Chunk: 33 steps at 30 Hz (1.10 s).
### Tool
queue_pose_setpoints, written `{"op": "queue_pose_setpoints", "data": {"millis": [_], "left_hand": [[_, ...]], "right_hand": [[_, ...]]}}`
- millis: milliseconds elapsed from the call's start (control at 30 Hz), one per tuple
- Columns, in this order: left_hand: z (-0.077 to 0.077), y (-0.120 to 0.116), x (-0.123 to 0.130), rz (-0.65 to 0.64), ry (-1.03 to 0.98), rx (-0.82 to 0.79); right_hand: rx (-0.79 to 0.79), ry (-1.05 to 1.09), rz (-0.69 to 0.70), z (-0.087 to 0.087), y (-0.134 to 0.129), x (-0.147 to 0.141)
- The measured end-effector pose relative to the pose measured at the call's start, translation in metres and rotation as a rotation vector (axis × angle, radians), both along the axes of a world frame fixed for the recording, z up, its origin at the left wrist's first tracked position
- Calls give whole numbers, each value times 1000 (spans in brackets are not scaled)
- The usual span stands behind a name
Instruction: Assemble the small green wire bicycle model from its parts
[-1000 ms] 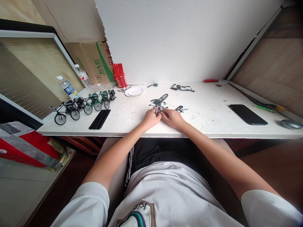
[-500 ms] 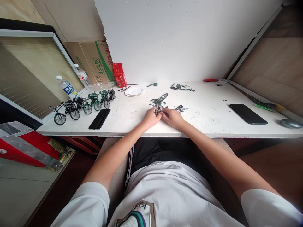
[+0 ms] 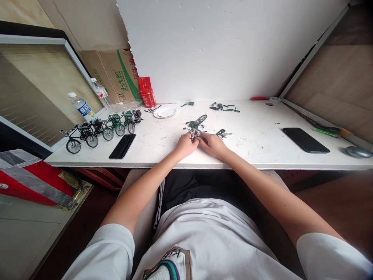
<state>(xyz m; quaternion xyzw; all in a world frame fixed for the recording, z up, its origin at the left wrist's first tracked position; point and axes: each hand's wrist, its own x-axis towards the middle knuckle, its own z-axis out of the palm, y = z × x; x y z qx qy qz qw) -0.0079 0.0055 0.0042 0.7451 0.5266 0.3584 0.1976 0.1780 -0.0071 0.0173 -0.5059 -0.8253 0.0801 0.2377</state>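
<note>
Close together near the front of the table, both hands are closed on a small partly built model bicycle. My left hand (image 3: 186, 146) pinches it from the left, with the silvery handlebar end (image 3: 188, 129) sticking out above the fingers. From the other side, my right hand (image 3: 214, 144) presses thumb and fingertips to it, hiding most of the frame. Just beyond the fingers a dark spoked wheel (image 3: 200, 119) tilts upward; whether it is joined to the held piece I cannot tell. Small green parts (image 3: 190, 125) lie beside the wheel. Right of my right hand are loose black parts (image 3: 223, 133).
Several finished model bicycles (image 3: 91, 140) stand at the left, near a phone (image 3: 122, 146) and bottles (image 3: 83, 107). White plates (image 3: 164, 112), a red box (image 3: 147, 92) and loose green parts (image 3: 225, 107) are at the back. A second black phone (image 3: 305, 140) lies right.
</note>
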Motion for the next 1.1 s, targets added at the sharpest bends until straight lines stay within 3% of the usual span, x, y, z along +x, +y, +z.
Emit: {"op": "queue_pose_setpoints", "data": {"millis": [1100], "left_hand": [[2, -2, 0, -6, -8, -9]], "right_hand": [[13, 8, 8, -2, 2, 1]]}}
